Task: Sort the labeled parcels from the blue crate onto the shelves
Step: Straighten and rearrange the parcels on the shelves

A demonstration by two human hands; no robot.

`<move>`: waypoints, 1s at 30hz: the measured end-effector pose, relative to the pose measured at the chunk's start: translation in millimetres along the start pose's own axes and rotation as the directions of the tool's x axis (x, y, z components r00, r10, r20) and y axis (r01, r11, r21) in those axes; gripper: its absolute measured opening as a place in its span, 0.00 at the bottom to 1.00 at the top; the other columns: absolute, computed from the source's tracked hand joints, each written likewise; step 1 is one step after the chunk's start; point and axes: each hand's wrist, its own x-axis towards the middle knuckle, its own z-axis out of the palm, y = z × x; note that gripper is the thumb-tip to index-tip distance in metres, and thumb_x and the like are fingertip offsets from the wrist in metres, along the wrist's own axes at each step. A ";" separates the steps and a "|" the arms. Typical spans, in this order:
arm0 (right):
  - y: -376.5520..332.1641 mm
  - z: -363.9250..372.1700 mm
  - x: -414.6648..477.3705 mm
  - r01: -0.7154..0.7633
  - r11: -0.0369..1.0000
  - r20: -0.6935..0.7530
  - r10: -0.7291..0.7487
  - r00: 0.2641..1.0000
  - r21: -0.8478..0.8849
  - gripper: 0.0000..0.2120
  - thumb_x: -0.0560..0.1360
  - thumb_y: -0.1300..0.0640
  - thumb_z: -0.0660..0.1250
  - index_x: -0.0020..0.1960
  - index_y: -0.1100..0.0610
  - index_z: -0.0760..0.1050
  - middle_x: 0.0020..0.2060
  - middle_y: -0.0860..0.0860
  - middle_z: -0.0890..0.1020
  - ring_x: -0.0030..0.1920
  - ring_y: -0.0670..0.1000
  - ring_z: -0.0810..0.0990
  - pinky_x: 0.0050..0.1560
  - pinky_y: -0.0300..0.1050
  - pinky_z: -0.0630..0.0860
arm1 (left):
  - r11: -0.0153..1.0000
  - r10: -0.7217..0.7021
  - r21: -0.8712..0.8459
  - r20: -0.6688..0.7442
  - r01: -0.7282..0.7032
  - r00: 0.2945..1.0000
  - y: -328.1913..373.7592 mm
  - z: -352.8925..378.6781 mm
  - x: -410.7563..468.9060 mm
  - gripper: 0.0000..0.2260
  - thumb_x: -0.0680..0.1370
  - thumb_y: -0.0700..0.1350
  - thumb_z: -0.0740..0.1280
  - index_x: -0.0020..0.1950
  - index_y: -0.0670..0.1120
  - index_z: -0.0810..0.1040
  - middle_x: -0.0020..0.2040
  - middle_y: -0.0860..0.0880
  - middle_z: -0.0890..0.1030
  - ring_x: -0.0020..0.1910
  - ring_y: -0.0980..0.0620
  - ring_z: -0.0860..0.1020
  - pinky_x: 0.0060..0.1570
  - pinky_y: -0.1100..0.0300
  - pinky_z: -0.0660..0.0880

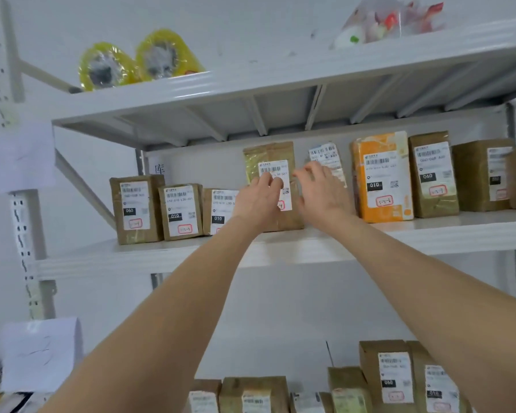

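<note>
Tall brown parcel [270, 156] stands upright on the middle shelf [429, 231], long axis vertical, label facing out. Left hand [258, 201]: fingers bent against the label, can't tell if gripping. Right hand [322, 192]: fingers spread at its right edge. Risk: a nudge tips it forward, or into the white parcel [325, 153] beside it.

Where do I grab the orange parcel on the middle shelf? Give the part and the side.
Take the orange parcel by its top edge, reaching in from the front and pinching its front and back faces. It stands upright with a brown parcel close on its right, so the sides look cramped; the top stands clear.
</note>
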 end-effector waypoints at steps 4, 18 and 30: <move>-31.5 37.5 36.0 0.065 0.997 -0.034 -0.064 0.997 0.029 0.28 0.74 0.55 0.65 0.72 0.51 0.63 0.70 0.51 0.64 0.68 0.55 0.64 0.64 0.51 0.65 | 0.999 -0.007 0.046 -0.021 0.008 1.000 -48.2 21.9 4.8 0.18 0.75 0.42 0.63 0.66 0.45 0.68 0.61 0.45 0.71 0.58 0.45 0.71 0.48 0.55 0.68; -155.8 134.8 124.0 0.129 0.981 0.125 -0.147 0.981 0.144 0.40 0.72 0.47 0.67 0.77 0.53 0.50 0.77 0.55 0.53 0.77 0.56 0.48 0.72 0.53 0.56 | 0.962 -0.104 0.260 0.057 0.086 0.993 -250.5 39.0 27.4 0.33 0.73 0.53 0.69 0.75 0.49 0.59 0.70 0.47 0.67 0.70 0.45 0.64 0.67 0.47 0.62; -177.0 158.2 135.4 -0.109 0.987 0.319 0.142 0.937 -0.119 0.46 0.70 0.31 0.64 0.78 0.49 0.48 0.77 0.56 0.53 0.76 0.61 0.50 0.72 0.63 0.54 | 0.962 -0.113 0.273 0.317 0.024 0.942 -324.7 61.2 33.9 0.39 0.68 0.70 0.65 0.75 0.59 0.59 0.71 0.48 0.67 0.72 0.41 0.62 0.64 0.26 0.51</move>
